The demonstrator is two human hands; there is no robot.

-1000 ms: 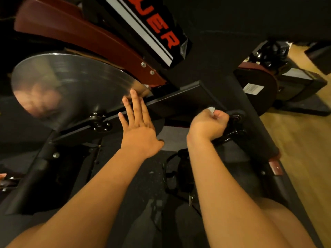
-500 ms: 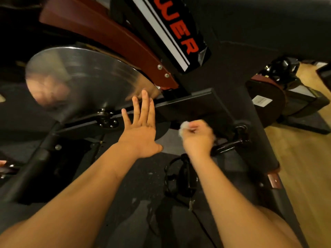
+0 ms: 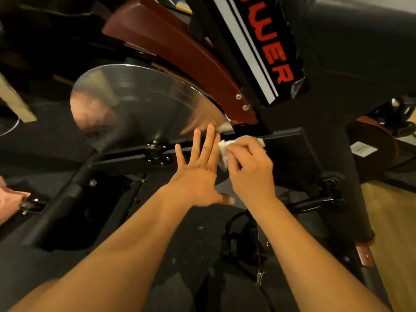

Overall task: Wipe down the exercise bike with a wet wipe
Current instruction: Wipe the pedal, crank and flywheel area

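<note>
While you lean over the exercise bike [image 3: 319,91], a blurred pinkish shape [image 3: 9,199] sits at your far left edge, too unclear to name. Next comes the steel flywheel [image 3: 135,104], its polished face carrying a smeared reflection, with its bolted hub [image 3: 156,154] low on the disc and a dark red guard [image 3: 180,52] arching over its upper rim. Your left hand [image 3: 198,174] is spread flat just right of the hub, fingers straight and apart, the tips reaching the flywheel's lower right rim; you cannot tell from this angle whether they press on the metal. Just beside that hand's index finger is the wet wipe [image 3: 224,152], bunched and white, lying against the black frame bar [image 3: 283,137] where it meets the flywheel's edge. Your right hand [image 3: 249,167] has its fingers curled down and pinches the wipe from above. Past it, a black frame panel [image 3: 258,46] with red letters and white stripes slants upward, and the crank arm [image 3: 315,203] hangs lower down. Dark matting [image 3: 184,233] lies under your arms, and wooden floor [image 3: 394,221] shows at the far right.
</note>
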